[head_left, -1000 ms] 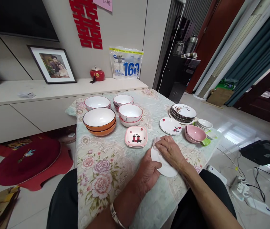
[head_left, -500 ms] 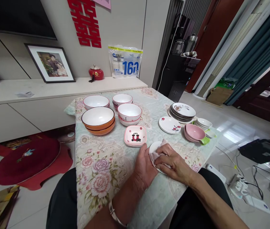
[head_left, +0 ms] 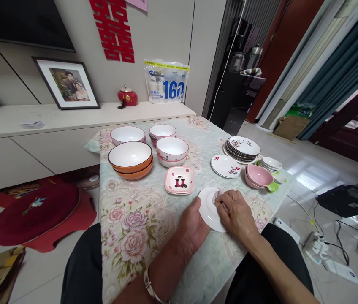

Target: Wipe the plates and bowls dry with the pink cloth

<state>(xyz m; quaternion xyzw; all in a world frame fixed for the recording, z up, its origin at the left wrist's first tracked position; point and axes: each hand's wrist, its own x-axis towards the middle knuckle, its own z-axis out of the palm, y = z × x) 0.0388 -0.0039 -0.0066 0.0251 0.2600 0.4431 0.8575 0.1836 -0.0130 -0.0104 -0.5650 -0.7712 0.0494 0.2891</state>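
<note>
My left hand (head_left: 194,224) grips the left rim of a small white plate (head_left: 208,210), with its thumb along the edge. A raised ring shows on the plate's face, so its underside seems to be up. My right hand (head_left: 237,213) is closed on a crumpled white tissue (head_left: 218,196) and presses it against the plate's right side; most of the tissue is hidden under the fingers. Just beyond the plate lies a pink square dish (head_left: 180,180) with a cat print. A flat white plate with red flowers (head_left: 225,166) rests further right.
Stacked orange bowls (head_left: 130,159) and white bowls with pink rims (head_left: 172,151) stand at the back left of the flowered tablecloth (head_left: 134,223). Dark-edged plates (head_left: 243,146), pink handled bowls (head_left: 259,175) and small white bowls (head_left: 271,163) line the right side.
My right hand has slid to the right across the plate with the tissue, baring more of the plate's surface. My left hand keeps its hold on the rim.
</note>
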